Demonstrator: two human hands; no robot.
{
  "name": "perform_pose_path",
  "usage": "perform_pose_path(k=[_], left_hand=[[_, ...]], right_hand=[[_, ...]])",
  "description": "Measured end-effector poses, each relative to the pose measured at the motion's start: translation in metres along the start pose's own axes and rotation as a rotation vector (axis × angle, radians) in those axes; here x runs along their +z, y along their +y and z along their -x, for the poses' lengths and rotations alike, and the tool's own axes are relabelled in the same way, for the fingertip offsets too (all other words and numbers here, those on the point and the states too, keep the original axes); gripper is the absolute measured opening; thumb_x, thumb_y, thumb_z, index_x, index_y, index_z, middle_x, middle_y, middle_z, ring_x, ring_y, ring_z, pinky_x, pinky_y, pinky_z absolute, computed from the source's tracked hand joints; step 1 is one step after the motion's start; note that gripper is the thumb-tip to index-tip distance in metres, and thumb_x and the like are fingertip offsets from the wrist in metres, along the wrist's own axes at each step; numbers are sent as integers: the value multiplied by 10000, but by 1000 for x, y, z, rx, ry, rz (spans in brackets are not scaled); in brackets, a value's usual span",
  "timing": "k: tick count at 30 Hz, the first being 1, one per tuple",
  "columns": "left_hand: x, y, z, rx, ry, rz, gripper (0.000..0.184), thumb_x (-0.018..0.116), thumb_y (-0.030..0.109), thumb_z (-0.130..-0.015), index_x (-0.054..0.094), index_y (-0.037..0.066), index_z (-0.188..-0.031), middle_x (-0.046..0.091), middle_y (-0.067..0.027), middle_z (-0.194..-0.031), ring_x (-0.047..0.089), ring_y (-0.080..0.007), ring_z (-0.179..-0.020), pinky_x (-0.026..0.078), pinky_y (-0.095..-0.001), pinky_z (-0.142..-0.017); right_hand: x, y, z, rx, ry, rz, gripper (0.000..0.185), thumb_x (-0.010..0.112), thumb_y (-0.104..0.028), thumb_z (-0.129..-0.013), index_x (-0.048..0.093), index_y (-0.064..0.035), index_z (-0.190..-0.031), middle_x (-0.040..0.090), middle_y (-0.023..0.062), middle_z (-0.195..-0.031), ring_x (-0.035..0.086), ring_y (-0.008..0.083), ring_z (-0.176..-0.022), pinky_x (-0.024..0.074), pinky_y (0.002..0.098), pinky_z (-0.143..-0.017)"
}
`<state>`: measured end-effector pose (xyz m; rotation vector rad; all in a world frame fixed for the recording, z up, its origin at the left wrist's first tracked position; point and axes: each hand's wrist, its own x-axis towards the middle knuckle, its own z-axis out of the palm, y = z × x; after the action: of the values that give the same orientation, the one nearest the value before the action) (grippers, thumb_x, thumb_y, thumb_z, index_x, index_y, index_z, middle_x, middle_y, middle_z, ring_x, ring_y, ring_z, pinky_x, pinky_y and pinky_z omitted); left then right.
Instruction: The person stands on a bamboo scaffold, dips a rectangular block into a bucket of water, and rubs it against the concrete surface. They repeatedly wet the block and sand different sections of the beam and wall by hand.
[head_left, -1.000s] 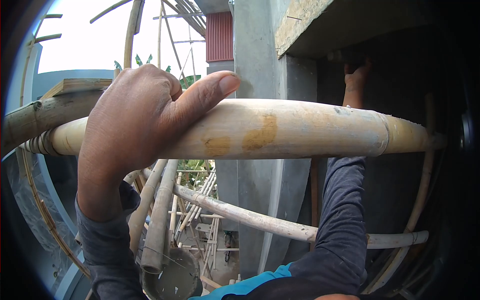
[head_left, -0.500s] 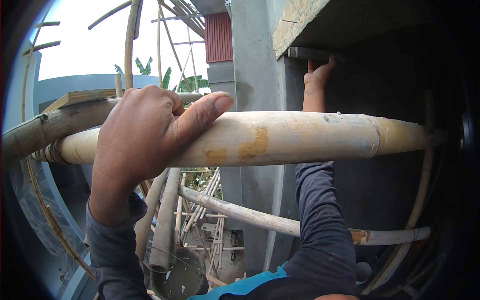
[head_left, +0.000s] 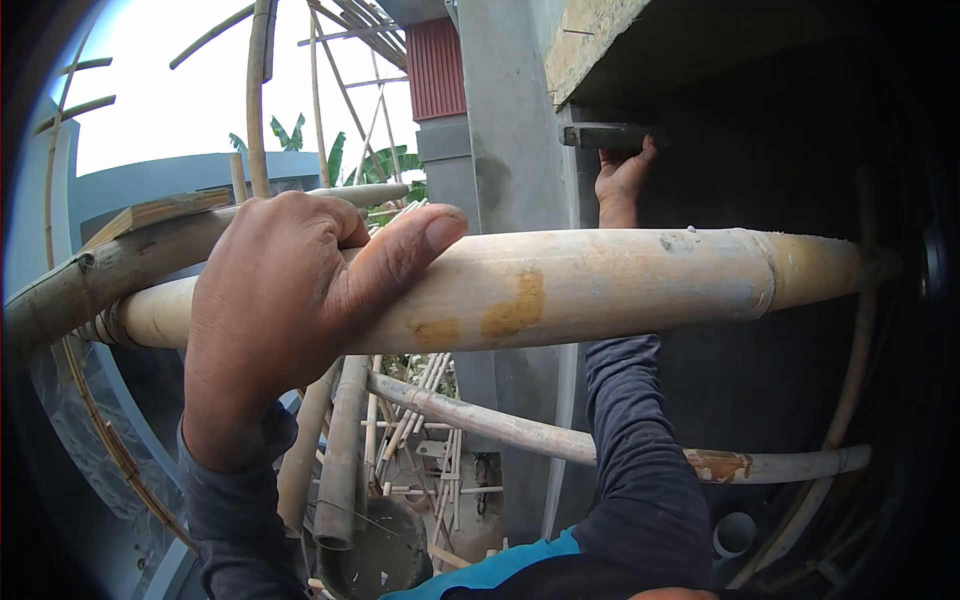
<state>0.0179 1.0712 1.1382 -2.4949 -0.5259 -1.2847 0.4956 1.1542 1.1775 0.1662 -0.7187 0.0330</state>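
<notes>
My left hand [head_left: 285,310] is wrapped over a thick pale bamboo pole [head_left: 610,285] that crosses the view, its thumb lying along the top. Beyond the pole, my right hand [head_left: 624,182] is raised to the dark grey wall [head_left: 760,190]. Its fingers close around a plastering float [head_left: 608,136], seen nearly edge-on and smeared with grey. The float sits at the wall's corner, just below the underside of a rough concrete beam [head_left: 590,45]. The pole hides part of my right forearm.
A second bamboo pole [head_left: 500,425] runs lower, behind my right sleeve. Upright bamboo pieces [head_left: 342,470] stand near a bucket of grey mix [head_left: 375,560] at the bottom. More scaffold poles and the ground show far below. A grey column [head_left: 505,160] rises in the middle.
My right hand and the float have moved down and slightly left along the wall, away from the beam's underside. My left hand keeps its grip on the pole. The view has shifted slightly.
</notes>
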Motion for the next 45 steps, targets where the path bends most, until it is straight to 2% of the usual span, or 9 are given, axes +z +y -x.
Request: perform_pose_path(k=[13, 21, 23, 28, 34, 38, 40, 43, 45], left_hand=[[-5, 4, -1, 61, -21, 33, 726, 432, 607, -942, 727, -34, -769, 526, -83, -460, 523, -166, -379, 412, -285, -418], [-4, 2, -1, 40, -29, 76, 747, 439, 635, -926, 727, -34, -761, 556, -89, -481, 552, -160, -400, 432, -274, -433], [-5, 1, 1, 75, -5, 51, 743, 448, 637, -923, 730, -32, -767, 559, -89, -482, 556, -160, -400, 435, -274, -431], [1, -3, 3, 170, 86, -46, 734, 472, 643, -916, 738, -28, -782, 568, -91, -483, 567, -163, -400, 442, -275, -426], [2, -3, 1, 105, 81, -93, 729, 500, 654, -904, 746, -23, -795, 578, -95, -485, 576, -165, -398, 446, -278, -420], [-1, 2, 4, 64, 67, -142, 768, 495, 687, -883, 731, -27, -728, 547, -109, -472, 559, -207, -411, 462, -314, -464], [-4, 1, 4, 63, 85, -177, 793, 490, 706, -872, 720, -29, -685, 526, -117, -462, 549, -235, -422, 474, -338, -495], [1, -4, 5, 133, 153, -185, 806, 477, 716, -870, 705, -28, -656, 500, -121, -451, 543, -258, -439, 488, -359, -534], [6, -6, 5, 158, 219, -173, 815, 471, 726, -869, 705, -24, -652, 507, -118, -448, 553, -249, -434, 497, -357, -528]], right_hand=[[38, -7, -58, 117, 71, 67, 477, 542, -492, -933, 534, -130, -1242, 572, 98, -1197, 561, 245, -1091, 519, 429, -884], [99, -113, 32, -77, -124, -77, 464, 580, -455, -896, 548, -115, -1211, 579, 95, -1191, 545, 251, -1091, 493, 439, -905], [97, -134, 42, -295, -354, -164, 506, 583, -482, -881, 545, -112, -1225, 584, 82, -1192, 546, 238, -1105, 485, 414, -904], [68, -79, 46, -287, -12, 65, 528, 596, -482, -879, 527, -136, -1273, 581, 74, -1179, 569, 228, -1076, 511, 372, -828], [53, 13, 1, -73, 51, 188, 475, 686, -392, -869, 544, -130, -1239, 589, 57, -1159, 598, 206, -1025, 545, 320, -800], [81, -5, 6, 7, 94, 102, 459, 657, -388, -885, 542, -120, -1238, 588, 62, -1164, 600, 202, -1013, 544, 322, -799], [93, -30, 35, -123, -191, -61, 482, 642, -406, -886, 533, -104, -1245, 591, 63, -1145, 603, 199, -1004, 542, 338, -808], [96, -62, 67, -367, -244, -7, 488, 627, -387, -887, 518, -70, -1241, 574, 89, -1089, 593, 242, -978, 541, 382, -840], [87, -56, 75, -316, -162, 70, 533, 638, -410, -880, 492, -80, -1271, 546, 93, -1126, 575, 231, -1006, 540, 370, -838]])
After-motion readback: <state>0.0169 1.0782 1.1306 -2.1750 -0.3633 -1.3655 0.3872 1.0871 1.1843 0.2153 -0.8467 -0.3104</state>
